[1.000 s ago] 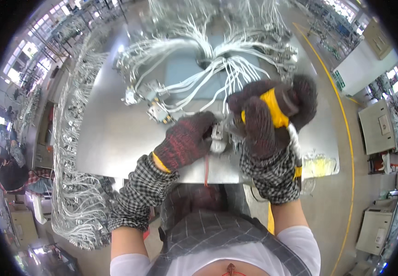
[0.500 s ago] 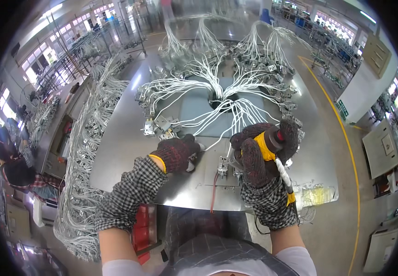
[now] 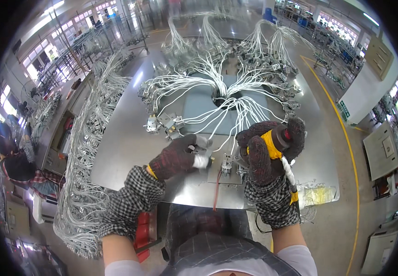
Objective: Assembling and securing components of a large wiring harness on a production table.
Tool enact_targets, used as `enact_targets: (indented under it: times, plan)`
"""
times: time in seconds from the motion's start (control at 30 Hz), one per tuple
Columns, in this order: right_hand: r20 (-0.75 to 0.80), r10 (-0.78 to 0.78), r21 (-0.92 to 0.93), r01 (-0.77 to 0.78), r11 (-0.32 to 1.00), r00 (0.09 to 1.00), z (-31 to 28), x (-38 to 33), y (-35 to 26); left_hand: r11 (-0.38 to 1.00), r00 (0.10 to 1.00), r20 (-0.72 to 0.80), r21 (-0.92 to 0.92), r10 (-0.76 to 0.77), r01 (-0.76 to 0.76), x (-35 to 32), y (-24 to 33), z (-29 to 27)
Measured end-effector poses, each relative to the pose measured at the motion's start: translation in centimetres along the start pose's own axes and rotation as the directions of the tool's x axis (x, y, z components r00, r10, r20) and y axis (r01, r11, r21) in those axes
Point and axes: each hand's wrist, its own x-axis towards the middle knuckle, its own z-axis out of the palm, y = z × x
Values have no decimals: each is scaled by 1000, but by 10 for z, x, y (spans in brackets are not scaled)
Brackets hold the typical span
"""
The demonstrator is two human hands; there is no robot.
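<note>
My left hand [image 3: 173, 157], in a dark knitted glove with pale wrapped fingertips, is closed left of the table's near middle. A small metal part shows partly between its fingers, mostly hidden. My gloved right hand [image 3: 265, 156] grips a dark cylindrical power tool [image 3: 279, 139] with yellow tape and a white-wrapped cord. Just left of it, a small metal connector block [image 3: 227, 164] stands on the metal table beside a thin red wire [image 3: 217, 191]. Many white wires [image 3: 240, 108] fan out from a dark central hole, several running toward my hands.
Metal connector blocks [image 3: 151, 123] ring the table [image 3: 120, 152]. Hanging bundles of white wires [image 3: 86, 152] line the left side, with more at the back. A clear bag with yellow contents [image 3: 316, 194] lies at the near right corner. Another person [image 3: 22, 165] sits far left.
My left hand has lifted slightly and turned, its pale fingertips now showing nearer the connector block. The right hand with the tool looks nearly unchanged; the whole view has shifted slightly.
</note>
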Motion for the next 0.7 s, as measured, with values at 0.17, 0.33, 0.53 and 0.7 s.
enact_targets:
  times: [0.17, 0.33, 0.53, 0.7]
  plan:
    - [-92, 87, 272, -59, 961, 992, 8, 9, -11, 691, 993, -79, -723, -88, 4, -15, -27, 22]
    - [-223, -25, 154, 61, 986, 975, 18, 25, -40, 990, 959, -256, 110, 119, -93, -1, -18, 57]
    - [-267, -143, 100, 175, 979, 953, 9, 37, -42, 985, 973, -157, 67, 167, -158, 13, -9, 57]
    - [-270, -63, -11, 63, 998, 961, 11, 29, -36, 842, 986, -82, 533, 145, -79, 10, -12, 47]
